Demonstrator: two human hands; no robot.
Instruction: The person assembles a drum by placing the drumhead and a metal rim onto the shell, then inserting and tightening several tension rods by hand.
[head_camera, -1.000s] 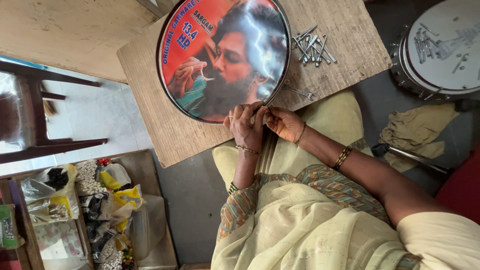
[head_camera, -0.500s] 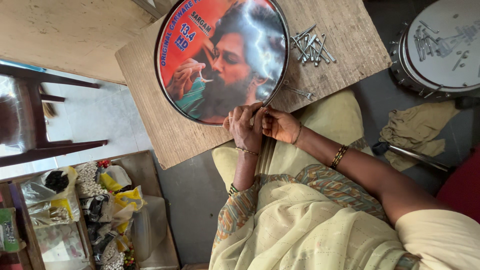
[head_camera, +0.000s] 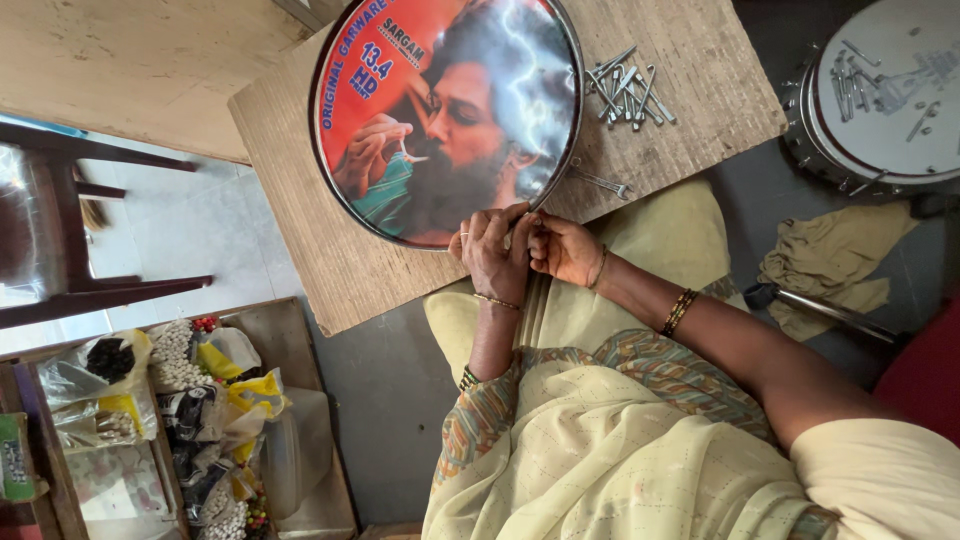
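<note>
Both hands at drum (head_camera: 440, 110) rim nr bolts (head_camera: 625, 85): left hand (head_camera: 495, 250) & right hand (head_camera: 565, 250) pinch it w/ fingertips.

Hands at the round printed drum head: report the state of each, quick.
Left hand: fingers curled onto the rim of the round printed drum head.
Right hand: pinching at the same rim; what it holds cannot be told.

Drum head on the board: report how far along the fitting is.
Done: the printed drum head lies in its metal rim on the board. In hand: the left hand and right hand work at the near rim. Left: a pile of rods lies unused; one rod sits by the rim.
</note>
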